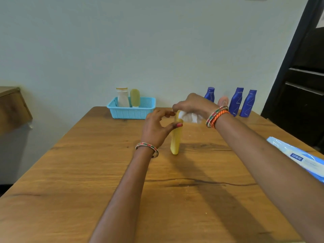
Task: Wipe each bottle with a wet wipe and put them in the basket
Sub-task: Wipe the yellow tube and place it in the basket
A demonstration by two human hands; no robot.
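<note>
Upright at mid-table, the slim yellow plastic bottle point(175, 137) looks light, smooth and tippy, so the left hand point(156, 128) pinches its upper body while the right hand point(192, 106) clutches a crumpled white wet wipe point(191, 118) at its cap.

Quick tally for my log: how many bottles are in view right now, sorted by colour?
Blue bottles: 3, standing at the table's far right.
Yellow bottles: 2, one in the basket, one being wiped.
White bottle: 1, in the basket.
Pink bottle: 1, partly hidden among the blue ones.
Total: 7
</note>
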